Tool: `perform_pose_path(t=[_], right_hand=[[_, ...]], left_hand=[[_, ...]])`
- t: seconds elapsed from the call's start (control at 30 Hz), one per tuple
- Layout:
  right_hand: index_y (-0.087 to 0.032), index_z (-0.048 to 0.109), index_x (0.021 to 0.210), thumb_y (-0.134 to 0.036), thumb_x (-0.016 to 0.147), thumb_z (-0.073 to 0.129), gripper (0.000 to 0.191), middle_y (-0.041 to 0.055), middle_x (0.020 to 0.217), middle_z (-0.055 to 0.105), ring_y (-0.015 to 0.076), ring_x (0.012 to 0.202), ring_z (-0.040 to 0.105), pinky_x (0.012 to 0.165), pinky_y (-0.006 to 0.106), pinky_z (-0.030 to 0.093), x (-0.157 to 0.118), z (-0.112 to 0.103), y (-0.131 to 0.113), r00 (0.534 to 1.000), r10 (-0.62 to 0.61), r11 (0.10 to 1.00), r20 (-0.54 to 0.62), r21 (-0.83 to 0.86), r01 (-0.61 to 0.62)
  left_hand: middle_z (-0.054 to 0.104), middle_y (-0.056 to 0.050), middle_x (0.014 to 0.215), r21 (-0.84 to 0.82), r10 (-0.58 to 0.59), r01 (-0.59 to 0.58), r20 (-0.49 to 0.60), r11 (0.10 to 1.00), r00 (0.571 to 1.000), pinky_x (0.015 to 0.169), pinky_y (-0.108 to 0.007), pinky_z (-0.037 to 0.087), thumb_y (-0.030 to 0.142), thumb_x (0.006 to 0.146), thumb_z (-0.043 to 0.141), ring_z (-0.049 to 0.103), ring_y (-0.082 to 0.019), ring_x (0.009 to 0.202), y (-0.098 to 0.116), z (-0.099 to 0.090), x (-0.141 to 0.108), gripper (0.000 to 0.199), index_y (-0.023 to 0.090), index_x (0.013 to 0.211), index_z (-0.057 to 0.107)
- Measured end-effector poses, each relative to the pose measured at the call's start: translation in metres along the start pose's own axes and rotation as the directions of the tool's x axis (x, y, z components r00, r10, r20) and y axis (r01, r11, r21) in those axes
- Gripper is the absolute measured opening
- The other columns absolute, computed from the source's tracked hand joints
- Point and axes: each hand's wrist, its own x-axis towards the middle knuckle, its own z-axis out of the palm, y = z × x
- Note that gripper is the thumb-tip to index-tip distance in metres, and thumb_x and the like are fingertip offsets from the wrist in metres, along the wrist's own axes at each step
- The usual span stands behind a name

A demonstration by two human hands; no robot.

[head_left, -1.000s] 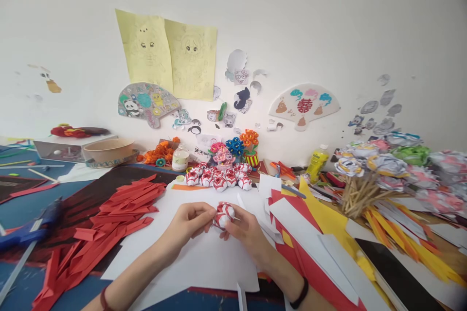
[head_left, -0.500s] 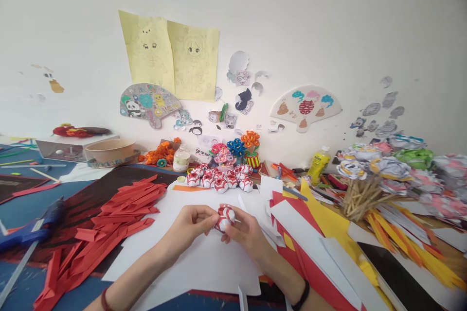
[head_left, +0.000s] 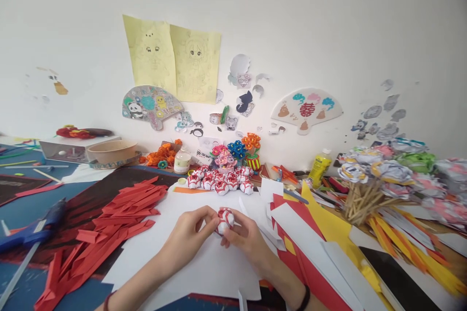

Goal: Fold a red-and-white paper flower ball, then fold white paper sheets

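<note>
Between my two hands is a small red-and-white paper flower (head_left: 225,220), held over the white paper sheets (head_left: 204,265). My left hand (head_left: 195,228) pinches its left side with thumb and fingers. On the other side, my right hand (head_left: 245,233) has its fingers wrapped about the flower's right and lower edge. A cluster of similar red-and-white paper flowers (head_left: 221,184) stands at the far edge of the sheets. Folded red paper strips (head_left: 124,209) lie heaped to the left of my hands.
A blue glue gun (head_left: 40,228) lies at the left. White, red and yellow paper (head_left: 310,238) and a black phone (head_left: 390,272) are on the right. Stemmed paper flowers (head_left: 365,194), a yellow bottle (head_left: 321,167) and a glue jar (head_left: 181,161) stand farther back.
The flower has turned slightly between my fingers, and my right hand's fingers have shifted lower on it. The whole view has moved a little.
</note>
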Motion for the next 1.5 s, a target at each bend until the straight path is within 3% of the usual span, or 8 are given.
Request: perform_pose_path(t=[0.13,0.27,0.5,0.73,1.0,1.2,1.3,1.5], right_hand=[[-0.021,0.057,0.122,-0.038,0.073,0.077,0.055,0.0054,0.099,0.067,0.0149,0.075,0.061,0.071,0.030,0.049,-0.001,-0.001,0.000,1.000,0.018,0.998,-0.019,0.054,-0.017],[-0.021,0.057,0.122,-0.036,0.071,0.079,0.058,0.0052,0.097,0.068,0.0173,0.081,0.062,0.075,0.032,0.049,-0.002,-0.001,-0.002,0.999,0.032,0.996,-0.040,0.085,-0.028],[-0.022,0.053,0.127,-0.034,0.072,0.078,0.062,0.0064,0.110,0.066,0.0215,0.099,0.061,0.084,0.035,0.048,-0.002,0.000,-0.002,1.000,0.007,0.990,0.001,0.141,-0.007],[-0.022,0.052,0.129,-0.034,0.070,0.079,0.066,0.0064,0.116,0.063,0.0217,0.108,0.058,0.095,0.038,0.043,-0.002,0.000,-0.001,0.999,-0.013,0.985,0.032,0.174,0.007],[-0.022,0.055,0.127,-0.035,0.068,0.080,0.065,0.0058,0.110,0.065,0.0216,0.098,0.060,0.083,0.035,0.047,-0.001,0.001,-0.003,0.997,0.040,0.989,0.058,0.143,-0.048],[-0.023,0.057,0.125,-0.031,0.065,0.080,0.066,0.0052,0.111,0.065,0.0225,0.102,0.057,0.088,0.036,0.044,-0.002,0.000,-0.003,0.999,0.033,0.992,0.035,0.123,-0.037],[-0.023,0.057,0.126,-0.028,0.064,0.080,0.066,0.0050,0.107,0.065,0.0204,0.093,0.057,0.076,0.032,0.047,-0.002,0.001,-0.002,0.999,0.030,0.990,0.032,0.139,-0.034],[-0.024,0.057,0.126,-0.029,0.073,0.075,0.057,0.0056,0.102,0.063,0.0185,0.086,0.057,0.072,0.033,0.049,-0.001,0.001,0.001,0.995,0.037,0.978,0.089,0.200,-0.055]], left_hand=[[0.065,0.002,0.069,0.094,0.050,-0.049,-0.006,0.994,0.999,0.059,-0.024,0.033,0.044,0.093,0.046,0.051,-0.013,0.062,0.004,0.000,-0.001,0.033,0.020,0.081,0.065],[0.068,0.001,0.070,0.055,0.065,-0.066,0.017,0.996,0.998,0.060,-0.024,0.032,0.043,0.090,0.050,0.052,-0.013,0.063,0.002,0.000,0.001,0.031,0.021,0.082,0.069],[0.061,0.000,0.065,-0.018,0.042,-0.043,-0.039,0.999,0.998,0.055,-0.024,0.031,0.046,0.089,0.050,0.043,-0.012,0.059,0.000,-0.005,0.004,0.034,0.017,0.082,0.068],[0.066,-0.001,0.071,0.015,0.090,-0.090,-0.002,0.996,0.996,0.058,-0.024,0.034,0.037,0.088,0.053,0.049,-0.013,0.064,0.003,-0.006,0.003,0.026,0.017,0.080,0.067],[0.066,-0.001,0.072,0.085,0.165,-0.169,0.052,0.982,0.985,0.061,-0.025,0.038,0.034,0.087,0.054,0.052,-0.013,0.065,0.006,-0.008,-0.001,0.022,0.018,0.078,0.067],[0.064,0.000,0.072,0.179,0.229,-0.245,0.104,0.953,0.968,0.062,-0.024,0.038,0.028,0.089,0.053,0.053,-0.013,0.066,0.007,-0.008,-0.003,0.018,0.020,0.079,0.066],[0.064,0.001,0.073,0.202,0.241,-0.260,0.112,0.944,0.964,0.063,-0.023,0.039,0.026,0.089,0.053,0.053,-0.012,0.066,0.007,-0.007,-0.003,0.017,0.020,0.079,0.065],[0.064,0.000,0.074,0.226,0.263,-0.285,0.123,0.931,0.957,0.068,-0.024,0.041,0.025,0.090,0.052,0.056,-0.013,0.069,0.010,-0.005,-0.005,0.018,0.020,0.076,0.062]])
